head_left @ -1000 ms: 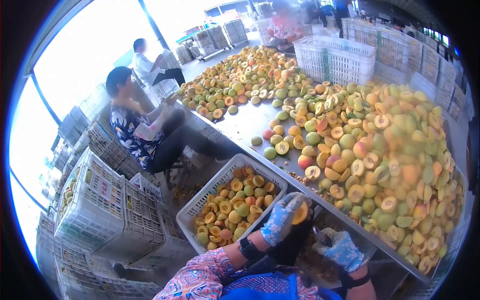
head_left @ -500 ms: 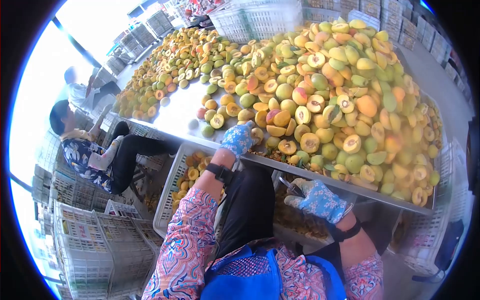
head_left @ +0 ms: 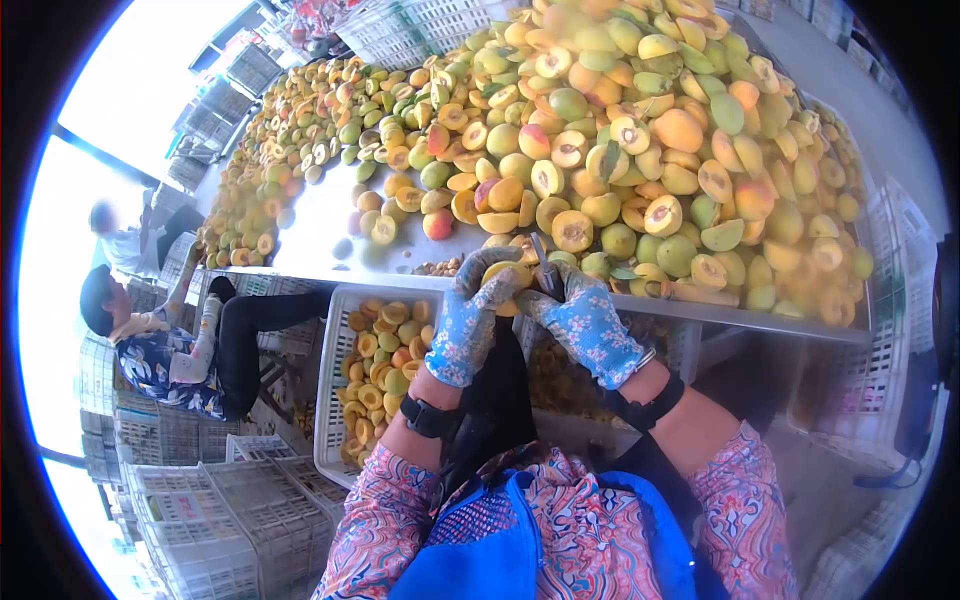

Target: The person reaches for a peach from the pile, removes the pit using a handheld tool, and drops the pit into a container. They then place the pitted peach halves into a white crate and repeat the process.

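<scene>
Both my hands wear blue flowered gloves and meet at the near edge of a metal table (head_left: 760, 328). My left hand (head_left: 474, 318) is closed around a yellow halved fruit (head_left: 507, 272). Close beside it on the right, my right hand (head_left: 588, 318) grips a small dark-handled tool (head_left: 545, 265), its tip pointing up beside the fruit. Beyond my hands lies a large heap of whole and halved yellow-green fruit (head_left: 572, 231). Pit pieces (head_left: 437, 268) lie on the table just left of my left hand.
A white crate (head_left: 327, 400) of halved fruit (head_left: 380, 370) stands below the table at left. Another crate sits beneath my hands. Two people (head_left: 170, 350) (head_left: 130, 240) sit along the left side. Stacked crates (head_left: 200, 520) fill the lower left; a white crate (head_left: 410, 30) stands behind the heap.
My hands have come together. My left hand has lifted a fruit half from the table edge, and my right hand has moved up and left with the tool. The camera view has shifted.
</scene>
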`<state>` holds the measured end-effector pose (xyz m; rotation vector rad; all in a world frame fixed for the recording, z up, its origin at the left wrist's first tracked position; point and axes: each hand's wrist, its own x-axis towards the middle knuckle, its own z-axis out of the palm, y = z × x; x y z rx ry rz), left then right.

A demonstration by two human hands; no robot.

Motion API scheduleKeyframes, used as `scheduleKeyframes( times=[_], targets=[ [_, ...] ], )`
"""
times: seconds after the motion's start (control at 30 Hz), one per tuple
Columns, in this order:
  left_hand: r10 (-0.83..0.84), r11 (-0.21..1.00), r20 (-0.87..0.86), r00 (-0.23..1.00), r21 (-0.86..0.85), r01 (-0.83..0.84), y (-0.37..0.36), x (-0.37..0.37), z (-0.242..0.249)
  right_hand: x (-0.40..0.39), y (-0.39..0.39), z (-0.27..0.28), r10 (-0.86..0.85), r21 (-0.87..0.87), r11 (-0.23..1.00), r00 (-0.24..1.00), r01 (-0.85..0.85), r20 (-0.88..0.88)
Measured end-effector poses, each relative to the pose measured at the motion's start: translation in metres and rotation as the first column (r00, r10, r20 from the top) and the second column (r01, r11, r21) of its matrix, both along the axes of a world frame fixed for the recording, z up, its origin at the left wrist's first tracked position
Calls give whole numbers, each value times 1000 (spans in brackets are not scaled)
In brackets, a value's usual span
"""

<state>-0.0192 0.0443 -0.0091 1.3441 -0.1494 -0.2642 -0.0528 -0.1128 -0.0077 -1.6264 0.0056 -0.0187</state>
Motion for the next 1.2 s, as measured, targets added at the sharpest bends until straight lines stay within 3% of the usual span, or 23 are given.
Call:
scheduleKeyframes(
  times=[0.03, 0.1, 0.17, 0.3, 0.4, 0.43, 0.5, 0.53, 0.57, 0.63, 0.7, 0.77, 0.83, 0.97, 1.1, 1.17, 1.2],
  targets=[
    [-3, 1000, -2, 1000, 0, 3, -4, -6, -9, -2, 1, -5, -3, 0, 1000, 1000, 3, -2],
    [70, 955, -131, 989, -277, -105, -10, -13, -25, -3, 3, -22, -2, -194, 981, 999, 12, 50],
    [76, 947, -158, 985, -299, -121, -20, -24, -22, -5, 4, -30, -27, -201, 979, 1000, 29, 16],
    [80, 983, -54, 995, -158, -88, -25, -32, -28, -6, 5, -40, -37, -183, 982, 997, 48, 62],
    [96, 965, 348, 933, 197, -173, -23, -30, -39, -11, 8, -36, -22, -110, 994, 997, 29, 70],
    [95, 965, 347, 933, 199, -172, -22, -30, -40, -12, 10, -35, -21, -87, 996, 995, 29, 95],
    [131, 987, 78, 988, -107, -122, -21, -28, -41, -14, 10, -34, -8, -71, 997, 994, 16, 111],
    [222, 966, 31, 974, -142, -216, -23, -24, -38, -16, 6, -27, 59, -109, 993, 993, -48, 103],
    [229, 964, 32, 973, -144, -222, -20, -21, -34, -17, 3, -25, 130, -147, 982, 987, -115, 93],
    [166, 900, -165, 972, -378, -217, -6, -19, -23, -16, 0, -25, 186, -132, 975, 982, -180, 32],
    [182, 903, -209, 961, -351, -247, -3, -17, -18, -20, -1, -18, 142, -390, 920, 964, -45, 223],
    [140, 941, -71, 988, -302, -155, -6, -17, -14, -25, 2, -17, 170, -457, 887, 966, -63, 195],
    [124, 951, -92, 988, -274, -145, -11, -23, -11, -27, 6, -14, 199, -582, 809, 970, -81, 142],
    [168, 967, -50, 985, -188, -175, -17, -28, -11, -28, 14, -29, 142, -562, 827, 961, 17, 237],
    [196, 969, -9, 981, -150, -195, -23, -31, -15, -30, 18, -35, 141, -591, 807, 973, -5, 184],
    [212, 968, 6, 977, -136, -209, -24, -32, -16, -27, 22, -43, 148, -395, 913, 984, -99, 96],
    [205, 974, 72, 976, -117, -196, -23, -32, -17, -27, 23, -45, 145, -394, 914, 985, -97, 94]
  ],
)
